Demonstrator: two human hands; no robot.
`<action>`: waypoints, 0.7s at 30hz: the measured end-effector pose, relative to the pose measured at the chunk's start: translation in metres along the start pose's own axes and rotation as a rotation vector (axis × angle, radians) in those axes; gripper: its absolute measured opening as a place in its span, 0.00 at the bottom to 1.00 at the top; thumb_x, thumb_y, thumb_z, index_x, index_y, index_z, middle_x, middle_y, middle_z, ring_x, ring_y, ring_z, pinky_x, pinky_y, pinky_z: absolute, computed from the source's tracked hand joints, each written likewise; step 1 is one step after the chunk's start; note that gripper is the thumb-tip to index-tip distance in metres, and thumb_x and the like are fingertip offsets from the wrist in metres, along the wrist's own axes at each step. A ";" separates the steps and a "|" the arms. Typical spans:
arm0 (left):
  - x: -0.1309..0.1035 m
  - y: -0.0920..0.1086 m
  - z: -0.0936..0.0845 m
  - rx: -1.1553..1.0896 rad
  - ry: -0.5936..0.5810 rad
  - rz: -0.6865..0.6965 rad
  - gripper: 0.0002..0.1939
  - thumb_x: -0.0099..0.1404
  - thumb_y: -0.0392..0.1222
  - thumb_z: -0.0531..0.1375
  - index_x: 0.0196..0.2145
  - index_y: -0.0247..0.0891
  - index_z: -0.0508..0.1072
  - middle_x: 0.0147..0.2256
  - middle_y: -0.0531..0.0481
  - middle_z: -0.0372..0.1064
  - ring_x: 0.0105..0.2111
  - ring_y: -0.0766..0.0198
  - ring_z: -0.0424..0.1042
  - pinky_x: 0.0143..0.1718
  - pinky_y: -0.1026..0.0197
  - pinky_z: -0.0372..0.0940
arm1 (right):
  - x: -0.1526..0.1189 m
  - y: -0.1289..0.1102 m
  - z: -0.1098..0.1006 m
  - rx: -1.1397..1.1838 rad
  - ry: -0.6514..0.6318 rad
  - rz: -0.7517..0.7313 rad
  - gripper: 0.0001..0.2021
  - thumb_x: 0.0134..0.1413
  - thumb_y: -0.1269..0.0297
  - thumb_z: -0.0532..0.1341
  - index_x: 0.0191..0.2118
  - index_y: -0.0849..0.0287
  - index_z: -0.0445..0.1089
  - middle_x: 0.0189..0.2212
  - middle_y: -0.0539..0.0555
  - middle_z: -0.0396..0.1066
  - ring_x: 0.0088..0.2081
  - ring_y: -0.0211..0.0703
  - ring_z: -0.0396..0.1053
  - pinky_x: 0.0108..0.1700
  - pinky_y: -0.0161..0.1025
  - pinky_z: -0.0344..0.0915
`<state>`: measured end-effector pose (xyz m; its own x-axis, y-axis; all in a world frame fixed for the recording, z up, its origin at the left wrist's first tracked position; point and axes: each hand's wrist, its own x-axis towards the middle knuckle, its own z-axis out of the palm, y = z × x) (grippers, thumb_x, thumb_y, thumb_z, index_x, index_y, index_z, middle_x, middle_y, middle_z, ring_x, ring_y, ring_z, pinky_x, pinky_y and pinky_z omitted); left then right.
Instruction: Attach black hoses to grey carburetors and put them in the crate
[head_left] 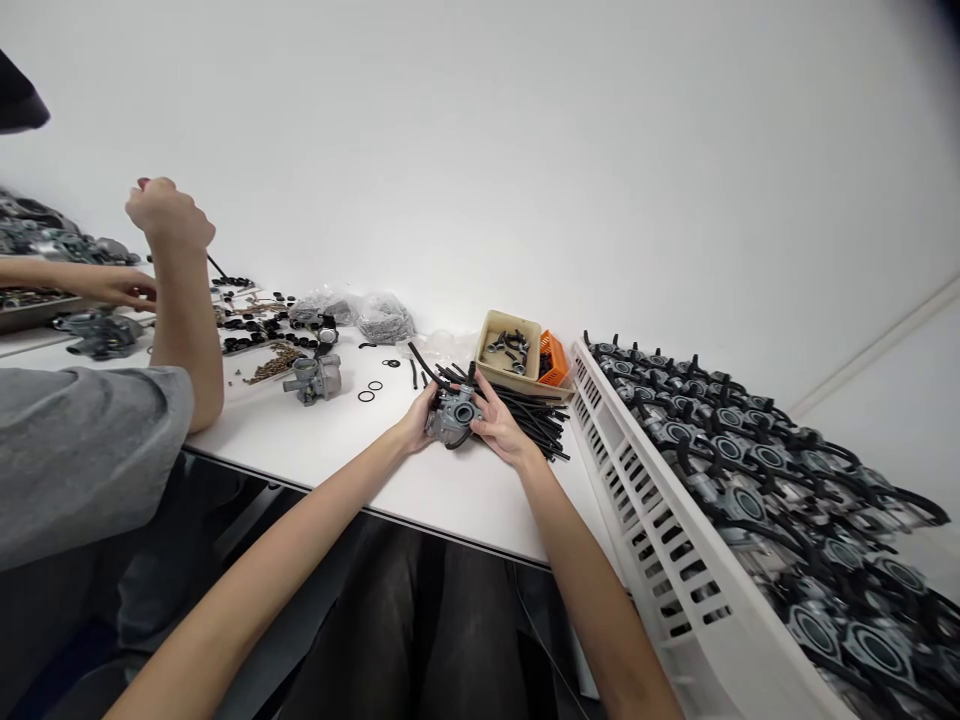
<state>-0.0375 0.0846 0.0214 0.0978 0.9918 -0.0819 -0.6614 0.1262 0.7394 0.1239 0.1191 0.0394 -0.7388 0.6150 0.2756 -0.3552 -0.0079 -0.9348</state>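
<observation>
Above the white table (375, 465), a grey metal carburetor (454, 416) with a black hose (426, 366) attached is held between both hands. My left hand (420, 420) is closed around its left side, fingers partly hidden behind the body. My right hand (498, 422) grips the right side, with the thumb near the round bore. Just behind and to the right lies a pile of loose black hoses (544, 425). A second carburetor (313, 378) stands on the table to the left, and black O-rings (366, 396) lie between it and my left hand.
A white slotted crate (637, 500) full of carburetors with hoses stands at the right. Behind the hoses are a cream tray (489, 345) of small black parts and an orange basket (553, 358). Brass screws (274, 365) lie farther left. A co-worker's raised arm (180, 300) is beside me.
</observation>
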 end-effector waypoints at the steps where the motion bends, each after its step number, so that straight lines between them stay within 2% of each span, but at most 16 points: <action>1: -0.001 0.000 0.000 -0.003 -0.006 -0.003 0.27 0.60 0.62 0.55 0.42 0.34 0.72 0.32 0.43 0.75 0.28 0.57 0.74 0.27 0.59 0.67 | 0.000 -0.001 -0.001 -0.005 0.012 0.006 0.52 0.34 0.64 0.73 0.66 0.45 0.47 0.57 0.56 0.64 0.54 0.47 0.66 0.54 0.44 0.64; 6: -0.004 0.004 -0.001 -0.007 -0.031 -0.027 0.20 0.61 0.54 0.57 0.43 0.36 0.72 0.30 0.47 0.73 0.24 0.59 0.72 0.24 0.59 0.67 | -0.002 -0.005 -0.003 -0.018 0.067 0.014 0.52 0.35 0.62 0.73 0.66 0.45 0.47 0.56 0.55 0.65 0.53 0.46 0.67 0.54 0.43 0.64; 10: -0.006 0.006 0.000 0.011 -0.034 -0.019 0.16 0.60 0.51 0.57 0.38 0.35 0.72 0.27 0.46 0.72 0.22 0.59 0.71 0.20 0.59 0.66 | -0.001 -0.004 -0.005 -0.005 0.085 -0.007 0.51 0.36 0.61 0.73 0.66 0.46 0.46 0.56 0.56 0.66 0.52 0.45 0.68 0.54 0.43 0.64; 14: -0.008 0.008 0.004 0.029 -0.028 0.045 0.12 0.59 0.47 0.59 0.37 0.36 0.71 0.29 0.46 0.72 0.24 0.59 0.72 0.20 0.59 0.67 | 0.003 -0.001 -0.009 -0.049 0.210 -0.055 0.50 0.35 0.61 0.74 0.65 0.48 0.50 0.54 0.58 0.68 0.52 0.46 0.69 0.55 0.45 0.63; 18: -0.009 0.008 0.005 0.075 -0.020 0.094 0.14 0.58 0.46 0.61 0.39 0.34 0.71 0.32 0.44 0.73 0.25 0.60 0.71 0.21 0.60 0.67 | 0.006 0.002 -0.012 -0.118 0.311 -0.122 0.44 0.35 0.63 0.73 0.62 0.53 0.57 0.51 0.59 0.71 0.56 0.49 0.65 0.58 0.46 0.60; 21: -0.008 0.006 0.005 0.106 -0.010 0.147 0.20 0.57 0.47 0.63 0.46 0.38 0.70 0.36 0.45 0.73 0.26 0.62 0.71 0.20 0.63 0.65 | 0.007 0.002 -0.012 -0.158 0.332 -0.149 0.40 0.37 0.64 0.73 0.59 0.54 0.60 0.50 0.59 0.72 0.56 0.49 0.65 0.59 0.48 0.59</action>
<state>-0.0388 0.0774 0.0295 0.0136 0.9992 0.0381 -0.5869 -0.0229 0.8093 0.1249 0.1326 0.0364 -0.4515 0.8218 0.3476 -0.3328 0.2064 -0.9202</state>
